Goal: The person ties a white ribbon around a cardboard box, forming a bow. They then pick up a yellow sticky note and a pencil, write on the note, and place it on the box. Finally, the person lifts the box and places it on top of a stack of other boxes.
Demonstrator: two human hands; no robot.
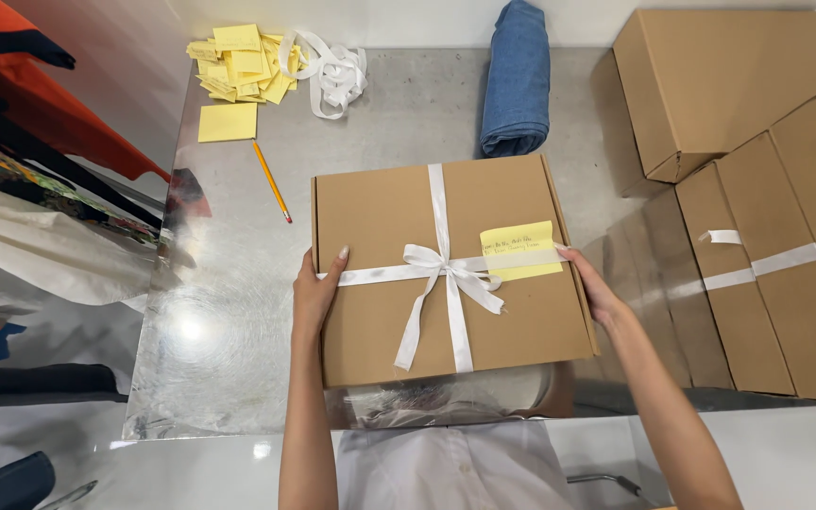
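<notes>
A flat brown cardboard box (446,274), tied crosswise with a white satin ribbon (441,269) knotted into a bow, lies at the centre of the shiny metal surface (229,312), close to its near edge. A pale yellow sticky note (519,249) with handwriting is tucked under the ribbon, at about two o'clock from the bow.

The left hand (316,295) clasps the box's nine o'clock edge, its grip spread, thumb on the lid and the other fingers down the side. The right hand (595,288) holds the three o'clock edge, its grip likewise spread, fingertips touching the ribbon's end by the note.

At ten o'clock from the box, just beside its corner, lies a yellow pencil (271,180). Farther out at eleven o'clock sits a loose heap of yellow sticky notes (238,71), with a tangle of white ribbon (332,74) touching it. At twelve o'clock lies a rolled blue denim cloth (518,80). At three o'clock, well apart, stand more brown cardboard boxes (757,189), one crossed by white ribbon. At nine o'clock hang orange and patterned garments (30,132).
</notes>
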